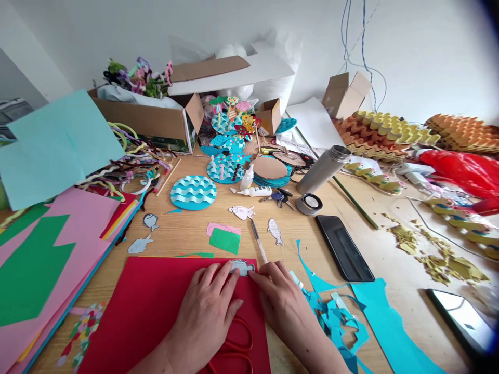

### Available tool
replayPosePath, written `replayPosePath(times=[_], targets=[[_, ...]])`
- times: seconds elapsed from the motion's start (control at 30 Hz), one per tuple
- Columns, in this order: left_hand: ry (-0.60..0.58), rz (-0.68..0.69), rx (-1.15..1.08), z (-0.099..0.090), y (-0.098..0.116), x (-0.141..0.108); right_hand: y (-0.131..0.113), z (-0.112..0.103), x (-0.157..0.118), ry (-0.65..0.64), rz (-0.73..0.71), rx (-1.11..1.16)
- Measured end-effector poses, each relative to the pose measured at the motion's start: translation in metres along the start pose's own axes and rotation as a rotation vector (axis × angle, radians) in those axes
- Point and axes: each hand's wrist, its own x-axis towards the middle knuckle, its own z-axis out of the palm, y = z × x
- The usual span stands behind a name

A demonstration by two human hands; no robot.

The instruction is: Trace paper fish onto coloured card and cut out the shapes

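Note:
A red sheet point(148, 301) lies flat at the front of the table. On its top right corner rests a small grey-blue fish cutout point(242, 267). My left hand point(212, 301) lies on the sheet with fingers spread, its fingertips on the left part of the fish. Reaching in from the right, my right hand point(278, 296) touches the fish's tail end with a fingertip, the other fingers bent. Red-handled scissors point(238, 349) lie on the sheet, partly under my left hand. A pen point(258, 240) lies just beyond my right hand.
Fish cutouts point(275, 231), green paper point(225, 240) and glue bottles point(255, 191) lie beyond the sheet. Coloured paper point(35, 265) is stacked left. To the right are blue scraps point(335, 322), a phone point(345, 248), a metal flask point(323, 169) and another phone point(462, 317).

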Motion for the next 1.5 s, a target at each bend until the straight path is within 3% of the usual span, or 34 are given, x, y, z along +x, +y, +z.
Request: replayPosePath(times=[0.3,0.47,0.53,0.63,0.77,0.87,1.0,1.1,1.2,1.3,1.37,1.5], targets=[[-0.062,-0.011,-0.043,-0.001,-0.002,0.001,0.008,0.001,-0.001,0.209,0.029,-0.039],[-0.135,-0.001,-0.071,-0.011,-0.005,0.002,0.005,-0.008,-0.002,0.267,0.031,0.12],[-0.155,-0.002,-0.075,-0.013,-0.006,0.003,-0.002,-0.017,-0.003,0.168,0.039,0.224],[-0.149,-0.005,-0.072,-0.014,-0.006,0.003,-0.021,-0.026,-0.006,-0.118,0.023,0.297],[-0.121,0.006,-0.059,-0.012,-0.005,0.003,-0.051,-0.02,-0.012,-0.396,-0.025,0.071],[-0.096,0.002,-0.024,-0.01,-0.005,0.002,-0.063,-0.009,-0.014,-0.457,-0.071,-0.131],[-0.082,0.007,0.003,-0.006,-0.005,0.001,-0.066,-0.007,-0.017,-0.504,-0.116,-0.219],[-0.066,0.015,-0.004,-0.005,-0.006,0.001,-0.062,-0.019,-0.026,-0.505,-0.093,-0.147],[-0.049,0.022,-0.007,-0.003,-0.008,0.001,-0.055,-0.041,-0.04,-0.513,-0.005,0.087],[-0.038,0.025,-0.001,-0.002,-0.009,0.0,-0.04,-0.066,-0.048,-0.441,0.212,0.23],[-0.038,0.033,-0.008,-0.001,-0.009,0.0,-0.021,-0.079,-0.044,-0.291,0.385,0.16],[-0.012,0.04,-0.013,-0.001,-0.008,-0.001,0.038,-0.087,-0.02,-0.014,0.557,-0.062]])
